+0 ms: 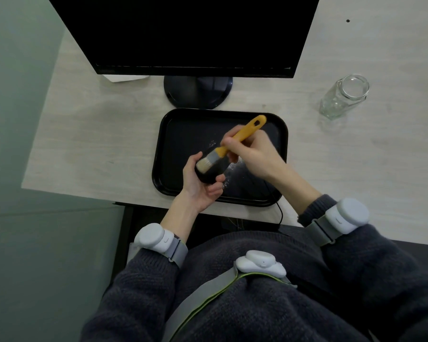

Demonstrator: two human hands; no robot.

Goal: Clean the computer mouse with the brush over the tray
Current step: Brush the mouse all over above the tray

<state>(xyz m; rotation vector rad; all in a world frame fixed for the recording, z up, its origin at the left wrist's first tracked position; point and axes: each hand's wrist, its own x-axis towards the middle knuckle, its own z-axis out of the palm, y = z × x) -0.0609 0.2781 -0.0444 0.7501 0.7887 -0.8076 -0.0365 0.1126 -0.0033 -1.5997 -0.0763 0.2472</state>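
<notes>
My left hand (198, 183) grips a black computer mouse (211, 172) above the near left part of a black tray (181, 129). My right hand (251, 154) holds a brush (232, 143) by its yellow handle. The brush's pale bristles rest on the top of the mouse. White dust lies scattered on the tray floor beneath and beside the mouse. The mouse's black cable (278, 208) runs over the tray's near rim and off the desk edge.
A black monitor (190, 33) on a round stand (198, 91) rises just behind the tray. An empty glass jar (344, 96) stands at the right on the pale wooden desk (97, 134). A white paper corner (124, 77) lies under the monitor's left side.
</notes>
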